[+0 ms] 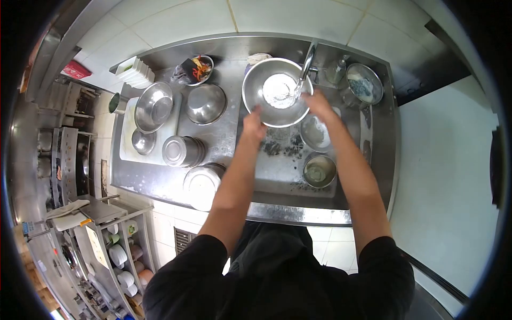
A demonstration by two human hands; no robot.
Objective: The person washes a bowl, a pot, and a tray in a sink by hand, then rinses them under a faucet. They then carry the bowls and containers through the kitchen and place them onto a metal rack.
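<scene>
A large stainless steel mixing bowl (pixel 258 85) is tilted over the sink (pixel 266 178), under the faucet (pixel 308 65). Water runs from the spout into it. My left hand (pixel 255 125) grips the bowl's near left rim, fingers partly hidden. On the right rim, my right hand (pixel 318 104) holds the bowl beside the water stream. Below the hands, a smaller metal bowl (pixel 313 134) with whitish contents and a metal pot (pixel 320 172) with cloudy liquid stand in the sink. Dark bits (pixel 282 149) are scattered over the sink floor.
Left on the steel counter are an upturned bowl (pixel 207 104), a shiny bowl (pixel 154 106) on a cutting board (pixel 128 133), stacked metal containers (pixel 178 151) and a bowl of food scraps (pixel 201 69). A metal pot (pixel 368 84) and a clear bottle (pixel 336 70) stand back right.
</scene>
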